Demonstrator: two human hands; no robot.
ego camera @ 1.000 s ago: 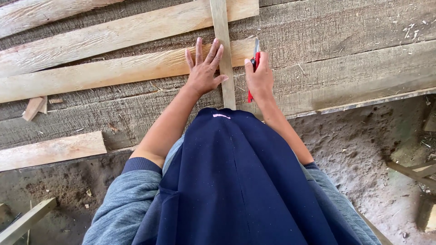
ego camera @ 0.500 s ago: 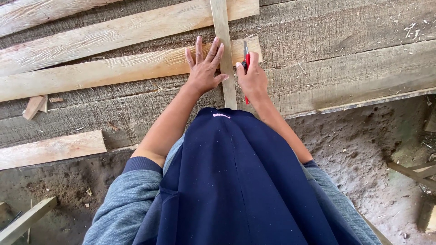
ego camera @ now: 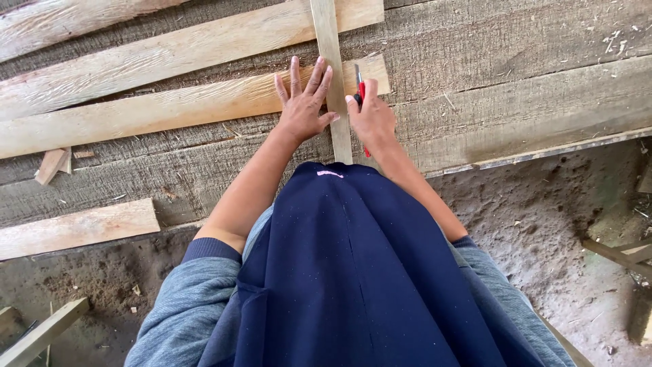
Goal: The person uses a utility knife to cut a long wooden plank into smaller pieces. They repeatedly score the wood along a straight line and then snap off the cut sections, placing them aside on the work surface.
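Note:
My left hand (ego camera: 305, 103) lies flat with fingers spread on a light wooden plank (ego camera: 163, 109), pressing against a narrow upright wooden strip (ego camera: 331, 68) that crosses it. My right hand (ego camera: 371, 119) is closed around a red pencil (ego camera: 360, 90), whose tip touches the plank right beside the strip's right edge. A dark blue cloth (ego camera: 353, 272) hanging below my arms hides the lower end of the strip.
Wide grey boards (ego camera: 516, 61) form the work surface, with another light plank (ego camera: 170, 47) above and a short one (ego camera: 75, 228) at lower left. A small offcut (ego camera: 51, 165) lies at left. Dirt ground (ego camera: 564, 224) lies beyond the boards' edge, with wood pieces at right.
My right hand with the red pencil has moved left, from a little apart to right against the narrow strip. My left hand has stayed in place.

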